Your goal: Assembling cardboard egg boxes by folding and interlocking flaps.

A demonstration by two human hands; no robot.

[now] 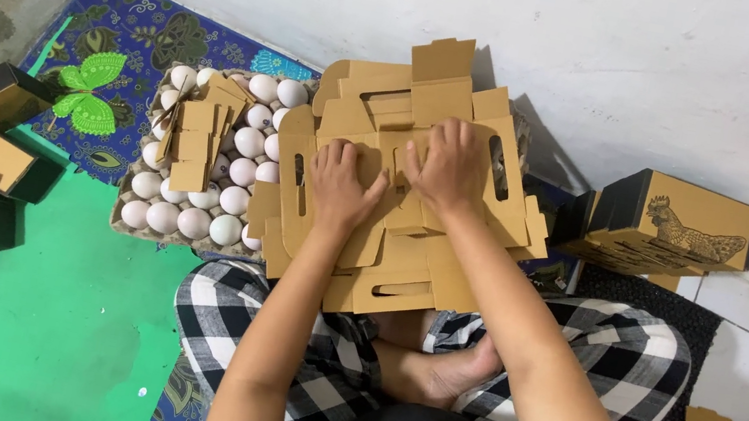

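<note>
Flat brown die-cut cardboard box blank (pixel 402 195) lies across the person's lap, centre frame, on more blanks. Left hand (pixel 341 185) and right hand (pixel 448 164) both press flat on it, fingers spread, no closed grip on anything. My read: fold along the scored lines, keep palms either side of the crease, watch the slots. Grey tray of white eggs (pixel 192 210) just left, folded box with a chicken print (pixel 680 231) right. Crease lines hidden under the hands; blank count unclear.

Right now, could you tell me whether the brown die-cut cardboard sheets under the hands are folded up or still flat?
Flat: the brown die-cut cardboard sheets lie unfolded in a stack, both hands pressing on top.
</note>
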